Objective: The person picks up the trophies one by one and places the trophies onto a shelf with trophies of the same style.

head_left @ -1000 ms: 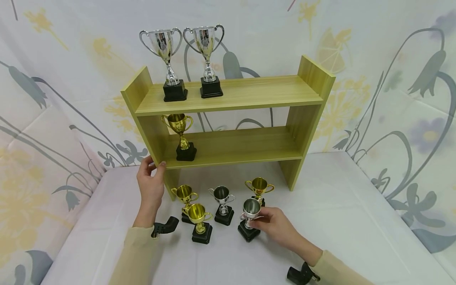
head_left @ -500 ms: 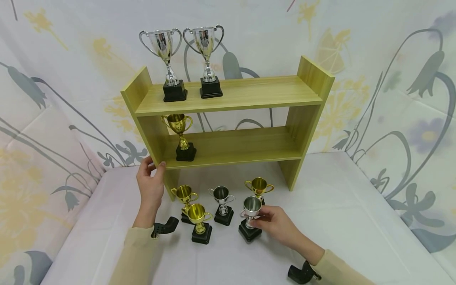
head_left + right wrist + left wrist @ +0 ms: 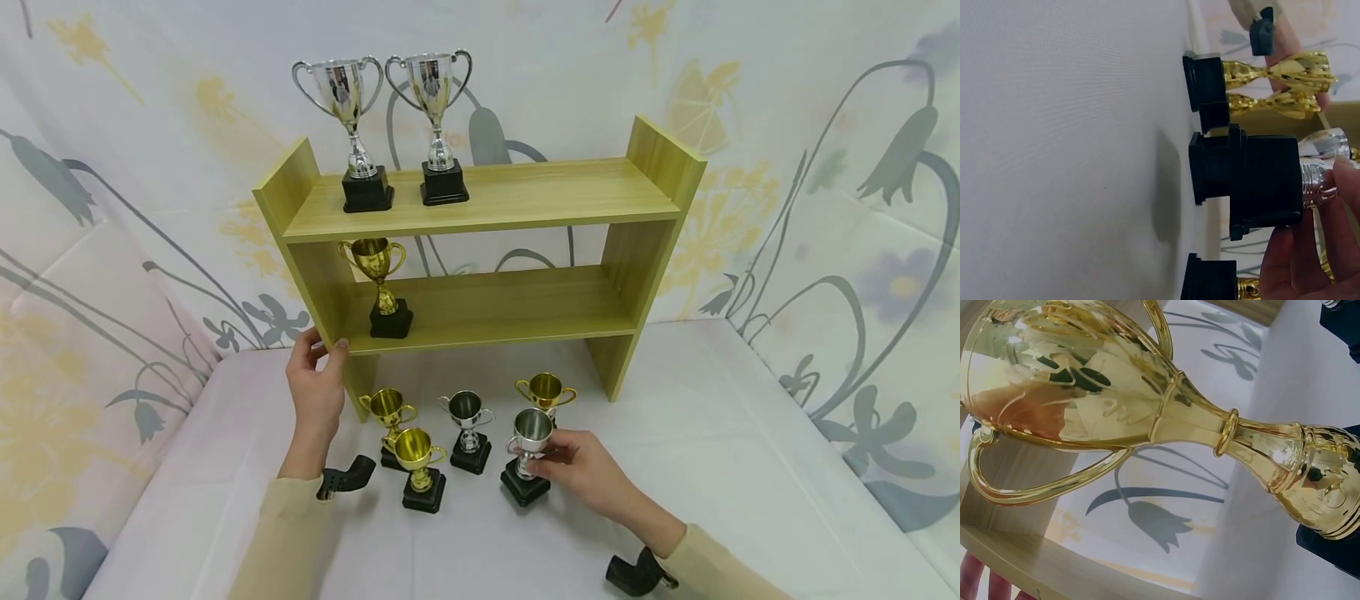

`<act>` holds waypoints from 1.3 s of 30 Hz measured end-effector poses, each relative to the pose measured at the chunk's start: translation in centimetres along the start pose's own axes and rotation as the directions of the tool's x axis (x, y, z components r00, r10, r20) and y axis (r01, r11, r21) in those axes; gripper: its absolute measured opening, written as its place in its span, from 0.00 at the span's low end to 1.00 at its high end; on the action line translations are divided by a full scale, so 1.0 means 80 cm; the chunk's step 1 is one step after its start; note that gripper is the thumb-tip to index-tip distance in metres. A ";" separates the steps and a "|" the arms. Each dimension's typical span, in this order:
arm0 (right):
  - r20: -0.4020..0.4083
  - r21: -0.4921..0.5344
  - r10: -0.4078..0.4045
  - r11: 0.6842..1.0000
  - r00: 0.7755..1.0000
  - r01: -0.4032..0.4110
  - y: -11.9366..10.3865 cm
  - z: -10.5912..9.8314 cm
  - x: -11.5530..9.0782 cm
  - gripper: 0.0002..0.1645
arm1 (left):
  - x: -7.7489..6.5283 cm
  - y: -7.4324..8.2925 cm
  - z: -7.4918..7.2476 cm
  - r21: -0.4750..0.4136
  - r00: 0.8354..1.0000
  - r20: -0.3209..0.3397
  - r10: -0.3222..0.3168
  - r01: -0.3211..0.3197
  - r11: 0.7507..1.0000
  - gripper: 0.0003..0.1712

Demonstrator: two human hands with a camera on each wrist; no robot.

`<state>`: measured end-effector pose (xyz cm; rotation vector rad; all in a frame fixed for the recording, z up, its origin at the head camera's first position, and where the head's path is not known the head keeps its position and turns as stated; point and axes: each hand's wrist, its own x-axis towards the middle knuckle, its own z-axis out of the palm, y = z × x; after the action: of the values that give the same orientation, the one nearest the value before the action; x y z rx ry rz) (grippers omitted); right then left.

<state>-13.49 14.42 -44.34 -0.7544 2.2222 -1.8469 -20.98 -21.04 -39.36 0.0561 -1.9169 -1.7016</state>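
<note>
Right hand: thumb and fingers closed in a pinch, grasping the stem of a small silver cup just above its black base.
Held silver cup: between the fingertips, bowl upward, a little tilted; in the right wrist view its base is off the white table, with its shadow apart from it.
Left hand: thumb at the front edge of the wooden shelf, fingers bent round the outer face of its left side panel, gripping it.
Behind the held cup: a gold cup, partly hidden by it.
Left of the held cup: another silver cup, near but apart; farther left, two gold cups, one before the other.
Nearest the left hand's thumb: a gold trophy, upright on the middle board.
</note>
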 end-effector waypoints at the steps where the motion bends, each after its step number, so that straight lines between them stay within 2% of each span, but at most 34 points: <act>1: -0.001 0.003 -0.003 1.000 1.000 0.003 -0.001 0.000 0.000 0.18 | 0.000 0.001 0.000 -0.002 1.000 0.000 0.002 -0.002 1.000 0.20; 14: -0.020 -0.043 -0.009 0.999 1.000 0.009 -0.014 -0.003 -0.001 0.17 | 0.000 0.002 0.001 -0.010 1.000 0.000 0.010 -0.010 1.000 0.19; 22: -0.019 -0.025 -0.044 0.999 0.999 0.044 -0.022 -0.008 0.001 0.17 | -0.001 0.002 0.001 -0.002 1.000 -0.002 0.000 0.000 1.000 0.19; 33: -0.042 -0.007 -0.021 1.000 0.999 0.020 -0.029 -0.015 0.002 0.16 | -0.001 0.001 0.000 0.003 1.000 -0.005 0.006 -0.006 1.000 0.19; 39: -0.051 -0.033 -0.010 0.999 0.999 0.008 -0.029 -0.016 0.002 0.17 | 0.000 -0.001 -0.001 0.011 1.000 -0.007 0.003 -0.003 1.000 0.20</act>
<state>-13.53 15.21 -41.83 -0.7319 2.2896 -1.8590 -20.96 -21.14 -39.43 0.0632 -1.9208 -1.6865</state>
